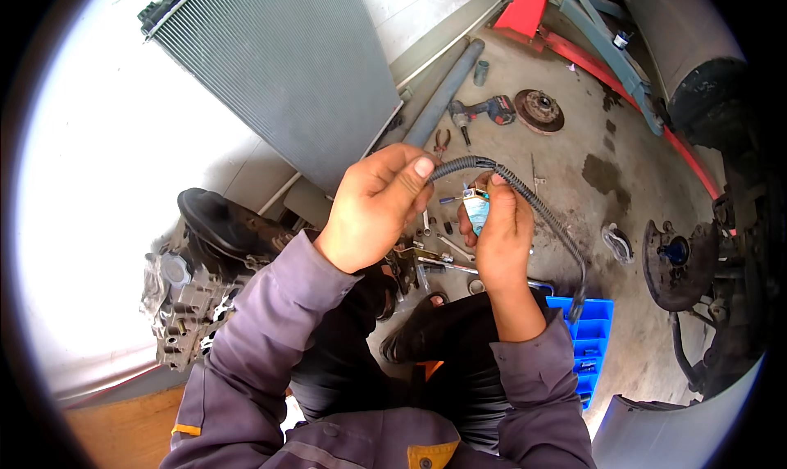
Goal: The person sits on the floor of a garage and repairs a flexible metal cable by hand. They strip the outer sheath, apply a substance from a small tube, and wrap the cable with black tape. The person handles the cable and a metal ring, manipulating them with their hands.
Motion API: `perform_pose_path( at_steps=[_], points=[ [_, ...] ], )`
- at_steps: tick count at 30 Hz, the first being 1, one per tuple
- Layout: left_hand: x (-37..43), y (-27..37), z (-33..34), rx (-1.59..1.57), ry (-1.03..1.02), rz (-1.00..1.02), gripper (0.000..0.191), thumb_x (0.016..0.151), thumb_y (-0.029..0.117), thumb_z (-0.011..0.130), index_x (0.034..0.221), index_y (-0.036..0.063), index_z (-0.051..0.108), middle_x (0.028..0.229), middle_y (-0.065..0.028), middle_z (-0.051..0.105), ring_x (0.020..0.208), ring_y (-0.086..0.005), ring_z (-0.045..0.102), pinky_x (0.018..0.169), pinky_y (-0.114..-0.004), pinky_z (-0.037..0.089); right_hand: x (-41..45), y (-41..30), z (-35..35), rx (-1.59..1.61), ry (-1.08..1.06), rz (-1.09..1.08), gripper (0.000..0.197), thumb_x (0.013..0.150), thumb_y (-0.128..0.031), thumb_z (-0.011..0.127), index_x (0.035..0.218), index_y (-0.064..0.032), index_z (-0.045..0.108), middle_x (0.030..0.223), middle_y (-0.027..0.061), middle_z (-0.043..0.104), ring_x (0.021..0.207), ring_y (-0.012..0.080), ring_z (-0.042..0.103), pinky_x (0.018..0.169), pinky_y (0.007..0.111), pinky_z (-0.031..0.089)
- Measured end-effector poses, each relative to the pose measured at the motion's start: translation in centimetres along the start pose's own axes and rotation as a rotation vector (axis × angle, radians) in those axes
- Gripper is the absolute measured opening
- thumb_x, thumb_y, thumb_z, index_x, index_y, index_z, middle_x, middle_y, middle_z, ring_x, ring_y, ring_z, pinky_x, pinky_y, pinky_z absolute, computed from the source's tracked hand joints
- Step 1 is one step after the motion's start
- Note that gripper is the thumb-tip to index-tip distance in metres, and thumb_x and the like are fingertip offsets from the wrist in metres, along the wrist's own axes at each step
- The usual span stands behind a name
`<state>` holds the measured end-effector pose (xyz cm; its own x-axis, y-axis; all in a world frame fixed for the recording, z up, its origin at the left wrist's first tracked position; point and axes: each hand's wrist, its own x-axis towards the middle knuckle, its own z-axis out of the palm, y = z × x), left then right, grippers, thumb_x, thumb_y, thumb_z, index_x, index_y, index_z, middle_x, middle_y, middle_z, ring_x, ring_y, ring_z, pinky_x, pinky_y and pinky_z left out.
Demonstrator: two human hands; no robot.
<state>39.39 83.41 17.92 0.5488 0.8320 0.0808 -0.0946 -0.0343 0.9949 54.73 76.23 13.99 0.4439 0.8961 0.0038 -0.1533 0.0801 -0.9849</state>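
Note:
My left hand (pixel 381 207) pinches one end portion of a black corrugated wire-loom tube (pixel 547 211) between thumb and fingers. The tube arches rightward past my right thumb and hangs down to a dark connector-like end (pixel 577 309). At the top of the arch, near my right thumb, the sleeve has a gap showing dark wrapping or wires. My right hand (pixel 504 229) is closed around a small light-blue object (pixel 476 212) with a gold-coloured end, too partly covered to name. Its thumb tip meets the tube.
Wrenches (pixel 455 246), pliers (pixel 441 142), a cordless impact driver (pixel 479 113) and a brake disc (pixel 539 111) lie on the concrete floor. A blue compartment tray (pixel 593 330) sits right. An engine (pixel 190 303) and radiator (pixel 276 69) stand left; a wheel hub (pixel 676 254) is at right.

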Motion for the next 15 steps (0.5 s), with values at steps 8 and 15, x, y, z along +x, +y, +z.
perform_pose_path(
  at_steps=[8,15],
  points=[
    [-0.3,0.6,-0.1,-0.094,-0.081,-0.015,0.021,0.104,0.016,0.055,0.118,0.0004,0.056,0.082,-0.0013,0.058,0.070,-0.0058,0.048,0.062,-0.022,0.040,-0.2,-0.3,0.3,0.060,0.001,0.027,0.039,0.105,-0.041,0.040,0.101,-0.0072,0.058,0.066,0.0011,0.056,0.053,0.0085,0.049,0.045,0.024,0.036],
    [-0.4,0.0,0.1,0.129,-0.122,0.256,0.038,0.097,0.001,0.061,0.134,0.0011,0.052,0.091,0.0001,0.053,0.083,-0.0071,0.048,0.076,-0.022,0.040,-0.3,-1.1,0.1,0.138,-0.031,0.038,0.040,0.105,-0.041,0.040,0.094,-0.0061,0.058,0.064,0.0024,0.056,0.048,0.0095,0.047,0.043,0.024,0.035]
  ],
)
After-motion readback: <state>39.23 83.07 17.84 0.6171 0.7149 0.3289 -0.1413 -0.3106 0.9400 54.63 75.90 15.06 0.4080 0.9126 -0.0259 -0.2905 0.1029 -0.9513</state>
